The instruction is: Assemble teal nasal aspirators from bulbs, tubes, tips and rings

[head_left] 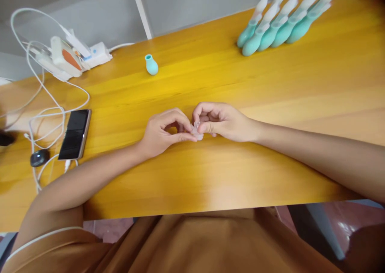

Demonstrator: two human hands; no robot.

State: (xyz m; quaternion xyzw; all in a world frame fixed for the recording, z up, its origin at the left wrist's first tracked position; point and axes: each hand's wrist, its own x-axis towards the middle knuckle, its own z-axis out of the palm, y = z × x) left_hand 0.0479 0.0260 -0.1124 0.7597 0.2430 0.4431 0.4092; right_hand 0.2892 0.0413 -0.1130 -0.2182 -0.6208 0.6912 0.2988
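Over the middle of the table, my left hand (168,132) and my right hand (221,121) meet fingertip to fingertip. Between them is a small clear plastic piece (197,134), pinched from both sides by thumbs and forefingers. Its exact kind is hard to make out, as the fingers cover much of it. Farther back, left of my hands, a small teal rubber bulb (152,65) stands with its open neck up. At the back right, several teal bulbs with translucent white nozzles (281,30) stand in a close group.
A phone (75,134) with a cable plugged in lies on the wooden table (192,185) at the left, beside a small black rounded object (39,158). Behind it are a white power strip (98,55) with plugs and looping white cables (45,112). A grey wall (192,4) borders the back.
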